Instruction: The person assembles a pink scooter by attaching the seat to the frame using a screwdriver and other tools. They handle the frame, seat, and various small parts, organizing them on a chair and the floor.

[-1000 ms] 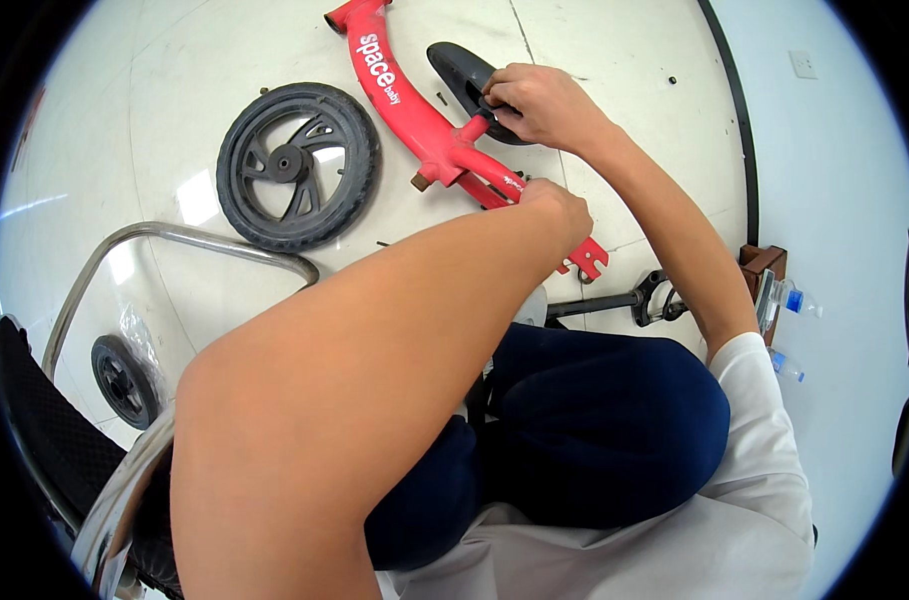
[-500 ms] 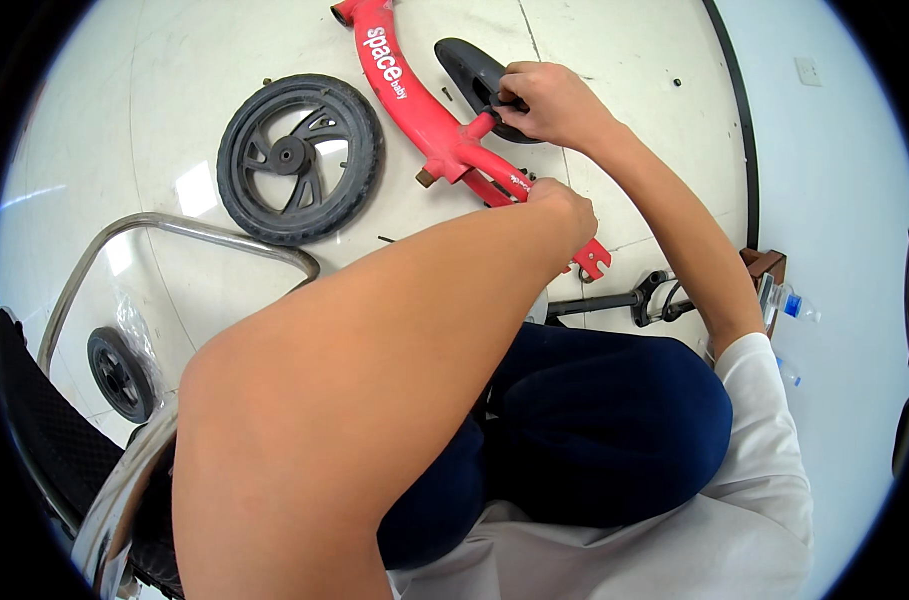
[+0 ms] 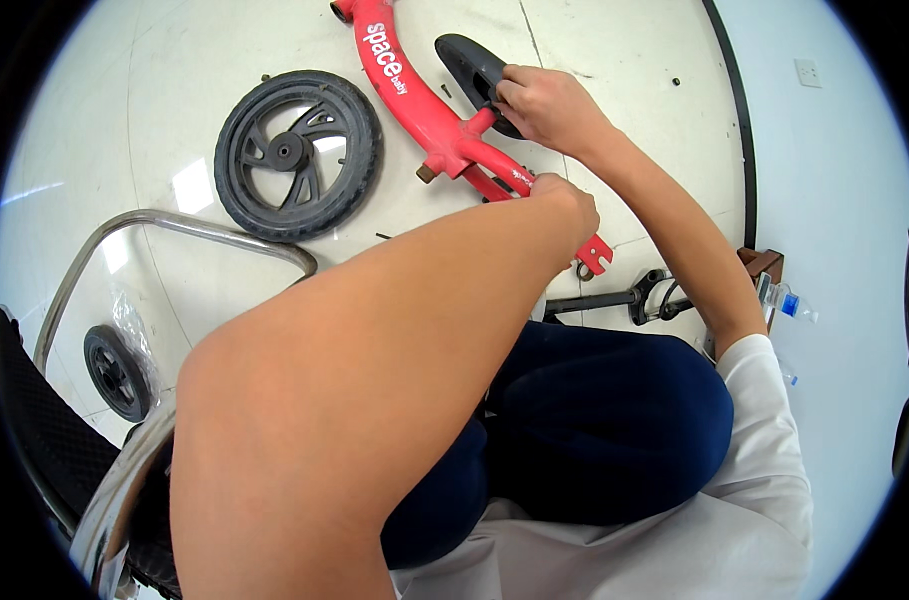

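A red children's bike frame (image 3: pixel 410 98) lies on the tiled floor ahead of me. My left hand (image 3: pixel 566 205) is closed around its rear fork, near the slotted end; my forearm crosses the middle of the view. At the short seat tube, my right hand (image 3: pixel 552 108) has its fingers pinched together beside the black collar (image 3: pixel 491 108). What sits between those fingertips is hidden. Behind that hand lies a black bike saddle (image 3: pixel 466 68), partly covered by it.
A black spoked wheel (image 3: pixel 346 185) lies left of the frame. Further left are a bent metal tube (image 3: pixel 189 228) and a smaller wheel (image 3: pixel 115 372). A black fork-like part (image 3: pixel 634 297) lies right of my knees, with plastic bottles (image 3: pixel 789 303) by the wall.
My right hand's fingers have shifted slightly and curled at the seat tube's collar. The left hand keeps its hold on the rear fork.
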Demonstrator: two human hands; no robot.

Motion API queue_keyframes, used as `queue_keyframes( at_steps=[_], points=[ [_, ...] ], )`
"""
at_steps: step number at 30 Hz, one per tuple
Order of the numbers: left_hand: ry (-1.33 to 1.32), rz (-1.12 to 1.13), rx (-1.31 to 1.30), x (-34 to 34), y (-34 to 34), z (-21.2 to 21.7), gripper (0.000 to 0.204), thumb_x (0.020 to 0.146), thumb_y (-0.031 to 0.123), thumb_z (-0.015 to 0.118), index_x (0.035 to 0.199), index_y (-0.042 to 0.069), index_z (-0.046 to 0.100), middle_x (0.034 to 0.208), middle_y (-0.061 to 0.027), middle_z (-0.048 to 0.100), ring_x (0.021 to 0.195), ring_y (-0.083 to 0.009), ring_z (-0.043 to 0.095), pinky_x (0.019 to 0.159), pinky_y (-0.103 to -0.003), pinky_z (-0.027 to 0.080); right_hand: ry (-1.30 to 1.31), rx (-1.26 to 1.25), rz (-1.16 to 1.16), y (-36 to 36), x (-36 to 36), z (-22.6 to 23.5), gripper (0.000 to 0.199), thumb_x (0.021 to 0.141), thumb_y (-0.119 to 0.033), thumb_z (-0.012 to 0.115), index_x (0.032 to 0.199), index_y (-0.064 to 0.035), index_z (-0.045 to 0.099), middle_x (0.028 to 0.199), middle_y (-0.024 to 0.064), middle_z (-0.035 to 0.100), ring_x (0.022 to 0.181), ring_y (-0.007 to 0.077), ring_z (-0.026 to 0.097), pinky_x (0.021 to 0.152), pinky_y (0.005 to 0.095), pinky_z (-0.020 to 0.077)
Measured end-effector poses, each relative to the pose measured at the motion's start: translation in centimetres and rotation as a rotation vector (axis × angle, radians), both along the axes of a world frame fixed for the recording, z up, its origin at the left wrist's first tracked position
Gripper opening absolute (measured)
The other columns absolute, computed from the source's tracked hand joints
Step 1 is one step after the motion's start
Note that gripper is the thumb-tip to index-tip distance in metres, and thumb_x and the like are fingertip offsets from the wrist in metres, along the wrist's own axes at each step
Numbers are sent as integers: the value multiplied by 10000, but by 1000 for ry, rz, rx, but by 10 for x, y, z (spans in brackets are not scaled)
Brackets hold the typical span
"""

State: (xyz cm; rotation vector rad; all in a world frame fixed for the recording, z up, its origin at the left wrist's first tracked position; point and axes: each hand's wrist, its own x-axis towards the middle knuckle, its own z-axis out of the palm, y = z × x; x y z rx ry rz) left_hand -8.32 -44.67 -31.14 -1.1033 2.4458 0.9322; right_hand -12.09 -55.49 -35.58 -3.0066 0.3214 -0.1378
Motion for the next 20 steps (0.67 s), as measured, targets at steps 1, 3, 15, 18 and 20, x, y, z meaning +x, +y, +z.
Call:
queue_keyframes(
  at_steps=[1,3,15,18,20],
  points=[
    [1,0,1,0,0,0,238,818,174,708,1022,57,745,1077,-95,729,945,-264,720,734,-423,582,2,-23,6,1,-2,-1,60,786,-53,653,779,0,626,862,120,623,776,294,655,661,391,551],
    [0,3,14,-1,-1,0,241,816,173,709,1027,60,745,1087,-96,727,955,-267,718,743,-422,582,-19,-45,8,3,-3,-3,59,786,-49,648,768,-2,618,856,118,619,770,294,654,652,392,551],
    [46,48,-7,-4,1,0,285,813,175,720,1076,67,745,1138,-101,720,1022,-264,709,792,-405,577,-52,104,-142,0,-2,8,90,796,-60,719,840,3,673,838,111,634,713,280,651,645,359,538],
    [26,65,-22,-7,0,-11,298,811,191,731,1083,71,745,1176,-110,709,1037,-276,705,813,-413,576,-260,287,-277,-3,19,40,111,793,-53,751,865,15,700,822,107,691,701,190,683,675,290,548],
    [-21,45,-3,-8,-3,-12,332,813,223,741,1100,58,737,1196,-118,703,1052,-325,697,847,-459,570,-365,347,-309,-4,42,77,79,837,-71,747,878,-12,715,886,102,732,748,179,706,714,287,561]
  ],
)
